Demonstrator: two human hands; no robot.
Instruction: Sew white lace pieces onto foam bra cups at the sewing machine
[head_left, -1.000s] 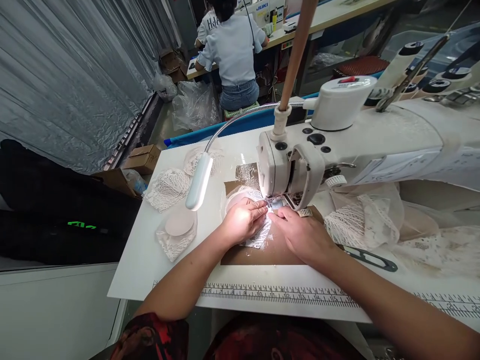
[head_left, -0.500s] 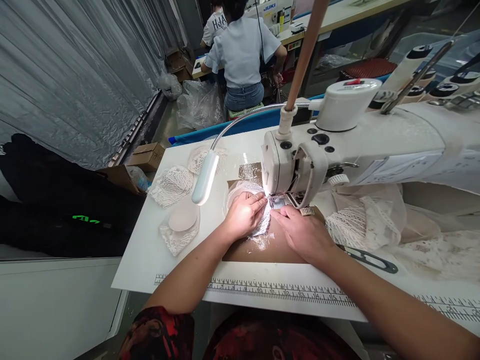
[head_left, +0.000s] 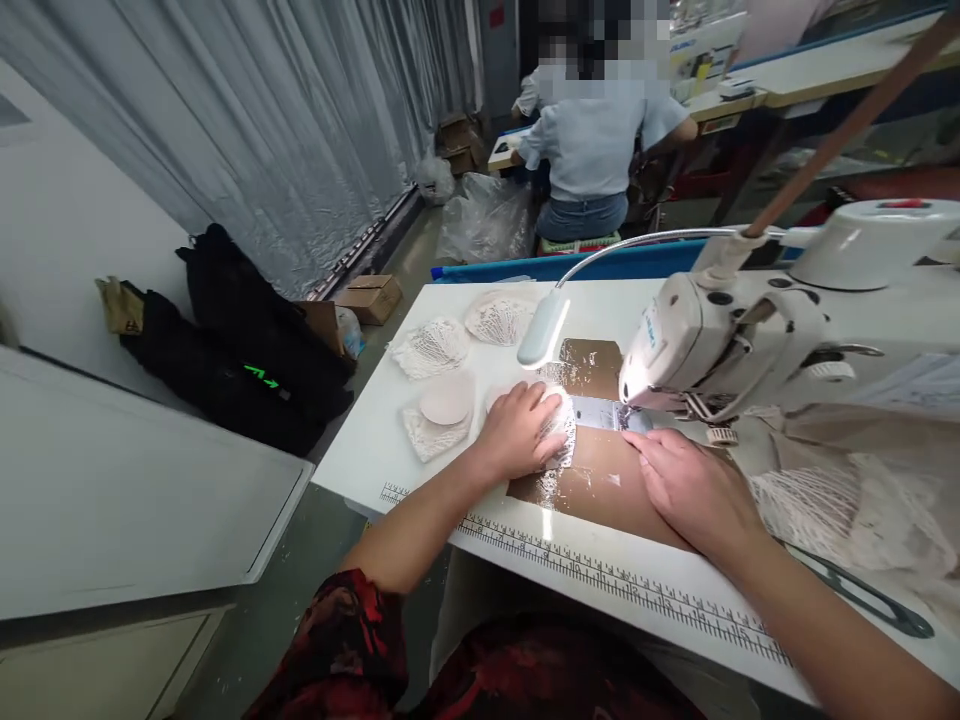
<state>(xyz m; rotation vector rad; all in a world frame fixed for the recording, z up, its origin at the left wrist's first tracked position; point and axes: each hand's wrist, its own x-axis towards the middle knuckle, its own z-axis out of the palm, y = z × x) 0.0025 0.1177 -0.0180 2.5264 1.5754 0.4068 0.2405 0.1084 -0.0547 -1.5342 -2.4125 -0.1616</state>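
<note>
Head view: nearest, printed ruler tape (head_left: 585,570) borders the white table (head_left: 360,468) before the sewing-machine head (head_left: 666,335). Left of that head, the left hand (head_left: 517,430), fingers spread, covers a white lace piece (head_left: 566,420), its long axis hidden. The right hand (head_left: 694,485), farther from the lace, lies below the head; whether it pinches, I cannot tell. The metal needle plate (head_left: 595,412) spans the gap between lace and head.

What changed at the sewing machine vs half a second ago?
Left hand slid the lace piece left, away from the sewing machine, exposing more metal plate. No clear release by that hand. View swung left. Unchanged: right hand near the plate, lamp head, other lace pieces at the table's left.
</note>
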